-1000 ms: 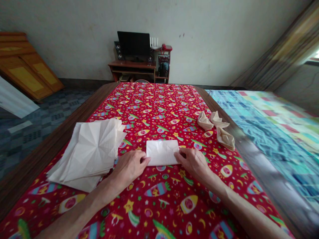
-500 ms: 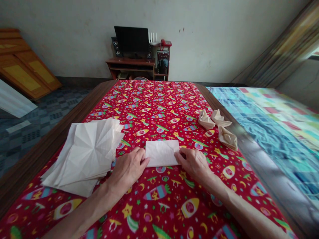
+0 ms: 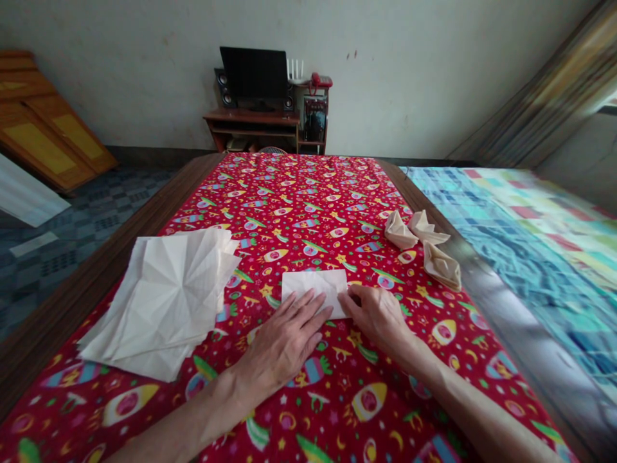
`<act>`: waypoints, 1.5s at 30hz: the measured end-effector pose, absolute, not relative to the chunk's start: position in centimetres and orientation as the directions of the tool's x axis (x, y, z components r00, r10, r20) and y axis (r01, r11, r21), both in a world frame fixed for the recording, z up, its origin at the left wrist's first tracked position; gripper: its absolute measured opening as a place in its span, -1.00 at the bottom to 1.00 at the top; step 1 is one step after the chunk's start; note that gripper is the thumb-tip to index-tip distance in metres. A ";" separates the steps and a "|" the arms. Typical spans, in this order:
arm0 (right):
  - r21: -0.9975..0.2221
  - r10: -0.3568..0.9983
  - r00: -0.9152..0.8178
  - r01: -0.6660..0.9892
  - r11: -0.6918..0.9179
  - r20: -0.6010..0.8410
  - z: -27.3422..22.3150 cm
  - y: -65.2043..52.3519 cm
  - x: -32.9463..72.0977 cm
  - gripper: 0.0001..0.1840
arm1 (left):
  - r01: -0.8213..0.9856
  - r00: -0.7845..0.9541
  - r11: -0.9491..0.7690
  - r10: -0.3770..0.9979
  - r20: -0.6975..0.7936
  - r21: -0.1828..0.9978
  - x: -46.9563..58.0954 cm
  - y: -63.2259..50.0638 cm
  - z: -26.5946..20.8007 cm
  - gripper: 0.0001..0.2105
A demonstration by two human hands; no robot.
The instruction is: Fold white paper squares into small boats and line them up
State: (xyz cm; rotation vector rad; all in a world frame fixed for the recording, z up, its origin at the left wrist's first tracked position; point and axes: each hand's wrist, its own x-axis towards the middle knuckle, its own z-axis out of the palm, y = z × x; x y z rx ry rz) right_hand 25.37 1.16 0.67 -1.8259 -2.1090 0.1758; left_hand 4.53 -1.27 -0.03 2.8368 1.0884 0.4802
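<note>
A folded rectangle of white paper (image 3: 308,280) lies flat on the red patterned tablecloth (image 3: 308,206) in front of me. My left hand (image 3: 292,328) rests with outstretched fingers across the paper's lower left part, hiding some of it. At the right edge, my right hand (image 3: 376,312) pinches the paper between thumb and curled fingers. Off to the left is a stack of creased paper sheets (image 3: 168,296), the top one marked with folds radiating from its middle. Several folded paper shapes (image 3: 442,265) sit together near the table's right side.
Dark wood table edges (image 3: 159,225) border the cloth. Beyond the far end stands a small desk (image 3: 255,117) with a monitor (image 3: 254,74), speakers and a red telephone (image 3: 319,81). A bed with a checked cover (image 3: 486,225) is on the right, a wooden cabinet (image 3: 48,122) on the left.
My left hand has let go of the paper's left edge and moved right, its fingers now spread over the paper. My right hand stays at the right edge.
</note>
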 end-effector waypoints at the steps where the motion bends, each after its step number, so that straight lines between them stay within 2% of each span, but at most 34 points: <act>1: -0.315 0.978 -0.113 0.935 0.163 0.173 0.7 1.2 25.4 -0.65 | 0.645 0.703 -0.745 0.666 0.250 0.173 4.5 -1.3 0.0 -0.58; 17: -0.226 0.964 -0.145 0.954 0.195 0.222 0.1 1.0 25.5 -0.72 | 0.653 0.704 -0.735 0.678 0.213 0.182 4.4 -1.2 -0.1 -0.62; 19: -0.195 0.950 -0.160 0.956 0.217 0.270 0.4 0.9 25.5 -0.74 | 0.653 0.704 -0.735 0.678 0.211 0.181 4.4 -1.1 -0.2 -0.62; 21: -0.133 0.908 -0.195 0.957 0.259 0.370 0.7 0.5 25.2 -0.67 | 0.657 0.701 -0.731 0.682 0.210 0.182 4.3 -1.1 -0.3 -0.63; 23: -0.058 0.837 -0.280 0.936 0.346 0.470 1.0 -0.2 24.7 -0.59 | 0.654 0.704 -0.734 0.679 0.210 0.182 4.3 -1.1 -0.3 -0.62; 25: -0.003 0.762 -0.411 0.879 0.476 0.501 0.9 -1.3 24.1 -0.56 | 0.647 0.712 -0.740 0.672 0.202 0.182 4.3 -1.2 -0.2 -0.61; 28: 0.017 0.690 -0.588 0.766 0.642 0.421 0.3 -3.1 23.5 -0.47 | 0.647 0.717 -0.739 0.673 0.183 0.186 4.3 -1.3 0.1 -0.60; 31: -0.021 0.689 -0.649 0.723 0.691 0.323 -0.3 -4.1 23.8 -0.27 | 0.655 0.719 -0.737 0.675 0.165 0.167 4.1 -1.5 0.3 -0.57; 33: -0.031 0.696 -0.666 0.716 0.697 0.270 -0.4 -4.3 24.5 -0.22 | 0.659 0.723 -0.739 0.673 0.155 0.138 3.8 -1.7 0.4 -0.55; 38: -0.053 0.719 -0.671 0.724 0.688 0.179 -0.5 -4.3 26.2 -0.22 | 0.685 0.711 -0.724 0.689 0.142 0.081 2.6 -2.3 0.2 -0.56; 45: -0.047 0.753 -0.635 0.758 0.650 0.173 -0.4 -4.8 27.4 -0.27 | 0.700 0.703 -0.714 0.695 0.152 0.023 0.8 -2.8 0.3 -0.56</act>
